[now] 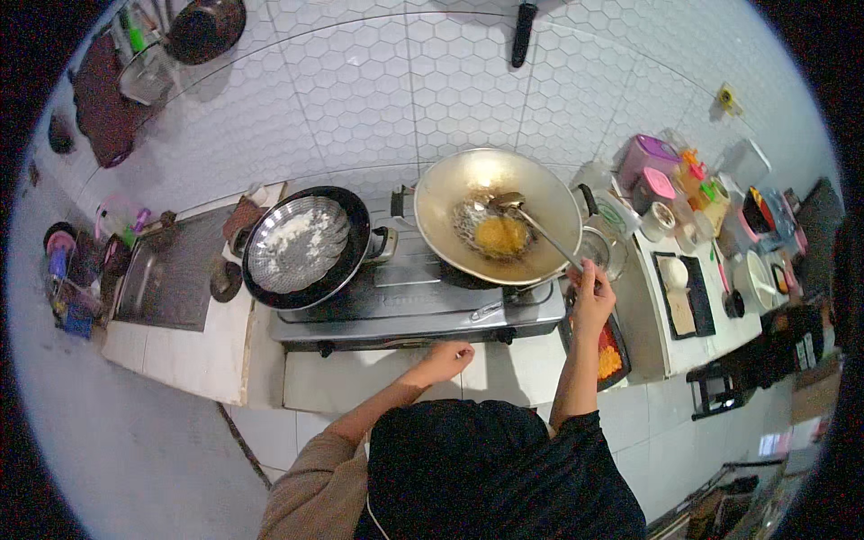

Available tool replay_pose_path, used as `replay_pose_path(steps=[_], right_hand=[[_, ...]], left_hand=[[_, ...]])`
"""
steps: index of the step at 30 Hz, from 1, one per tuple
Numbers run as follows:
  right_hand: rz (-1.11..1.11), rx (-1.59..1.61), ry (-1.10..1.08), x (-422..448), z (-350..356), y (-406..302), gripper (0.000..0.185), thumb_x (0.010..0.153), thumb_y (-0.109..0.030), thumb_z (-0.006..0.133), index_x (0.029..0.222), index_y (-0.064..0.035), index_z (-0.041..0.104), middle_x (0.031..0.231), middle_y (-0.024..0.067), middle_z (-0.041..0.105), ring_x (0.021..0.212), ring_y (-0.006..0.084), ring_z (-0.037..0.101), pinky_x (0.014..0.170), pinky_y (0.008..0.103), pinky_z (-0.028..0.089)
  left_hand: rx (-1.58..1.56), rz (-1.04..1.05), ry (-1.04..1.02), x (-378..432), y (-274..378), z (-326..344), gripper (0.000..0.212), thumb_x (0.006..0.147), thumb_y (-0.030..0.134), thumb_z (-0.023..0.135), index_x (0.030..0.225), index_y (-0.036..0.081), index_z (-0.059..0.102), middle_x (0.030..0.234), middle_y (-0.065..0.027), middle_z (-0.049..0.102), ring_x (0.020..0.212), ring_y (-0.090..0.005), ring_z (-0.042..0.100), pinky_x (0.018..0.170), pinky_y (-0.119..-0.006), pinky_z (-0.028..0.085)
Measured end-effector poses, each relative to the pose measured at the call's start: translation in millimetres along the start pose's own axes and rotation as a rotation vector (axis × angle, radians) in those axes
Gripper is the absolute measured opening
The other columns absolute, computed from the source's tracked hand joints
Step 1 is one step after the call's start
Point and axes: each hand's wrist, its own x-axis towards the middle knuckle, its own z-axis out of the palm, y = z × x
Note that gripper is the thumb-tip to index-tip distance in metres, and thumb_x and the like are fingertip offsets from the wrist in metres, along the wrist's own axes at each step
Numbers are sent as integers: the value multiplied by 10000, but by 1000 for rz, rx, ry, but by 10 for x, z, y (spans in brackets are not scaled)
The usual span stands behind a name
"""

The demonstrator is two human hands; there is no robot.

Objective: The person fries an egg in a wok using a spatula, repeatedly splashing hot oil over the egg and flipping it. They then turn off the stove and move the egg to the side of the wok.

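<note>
My right hand (592,297) grips the handle of a metal ladle (550,237), whose bowl rests inside a large wok (499,165) on the right side of the gas stove. A round golden piece of food (501,236) lies in bubbling oil at the wok's bottom, beside the ladle's bowl. My left hand (445,362) is held near the stove's front edge, its fingers curled with nothing visible in them. On the left side of the stove (412,300) stands a black pan (360,233) holding a perforated metal steamer tray (297,266) with white bits on it.
A sink (175,270) lies to the left. Close to my right forearm is a black tray (624,361) with orange food. The right counter (709,347) bears jars, plastic containers, a dark board (698,304) and a white bowl (749,273). Pans hang on the tiled wall (364,88).
</note>
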Motion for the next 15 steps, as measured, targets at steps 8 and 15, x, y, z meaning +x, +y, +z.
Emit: replay_pose_path(steps=[8,15], right_hand=[[179,-172,-44,-234,-301,-746,283,897,-234,576,931,37,651,763,60,635,673,88,581,596,201,435],[48,-202,-45,-17,-786,-704,294,902,-247,563,936,35,642,783,74,638,675,105,593,612,231,488]], left_hand=[[-51,-55,-62,539,-119,779,319,849,307,554,901,1,626,842,-168,648,747,-278,620,671,-378,481],[23,-297,35,757,-76,982,449,825,395,548,761,-42,632,742,-253,608,705,-400,595,664,-470,458]])
